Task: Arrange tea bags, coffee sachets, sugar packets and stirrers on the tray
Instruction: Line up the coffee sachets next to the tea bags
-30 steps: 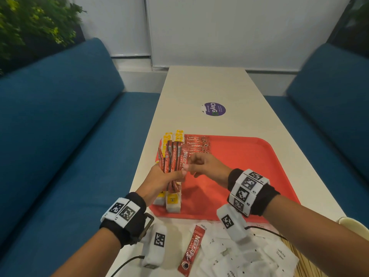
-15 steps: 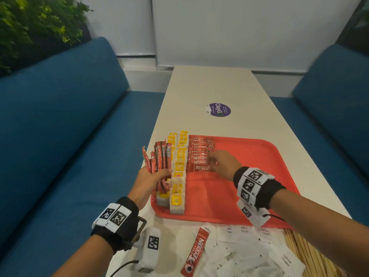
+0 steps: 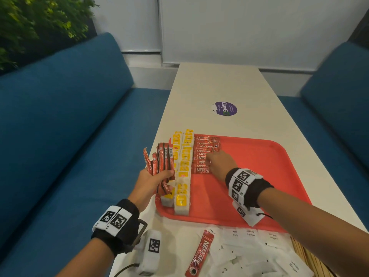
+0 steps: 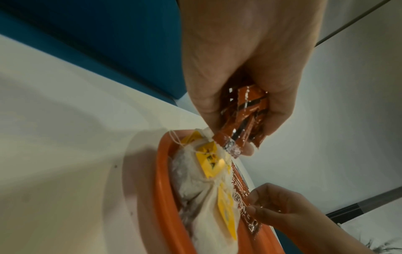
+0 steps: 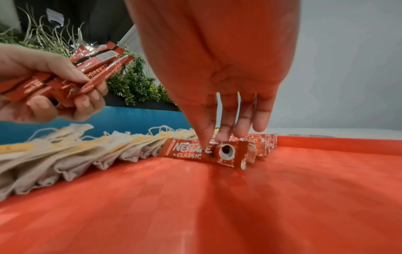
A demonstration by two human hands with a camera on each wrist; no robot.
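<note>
The left hand [image 3: 152,179] is held above the left edge of the red tray [image 3: 259,188], and its fingers are curled around a bundle of coffee sachets [image 3: 161,159] that fan out upward. The right hand [image 3: 220,164] is lowered on the tray; its thumb and fingertips [image 5: 225,132] pinch the nearest sachet [image 5: 204,152] of a row of coffee sachets [image 3: 205,150] lying flat there. Just left of this row, tea bags [image 3: 182,172] with yellow tags lie in two overlapping columns along the left side of the tray. On the bench [image 3: 219,86] near the person lie one single coffee sachet [image 3: 199,254], white sugar packets [image 3: 251,254] and wooden stirrers [image 3: 311,260].
</note>
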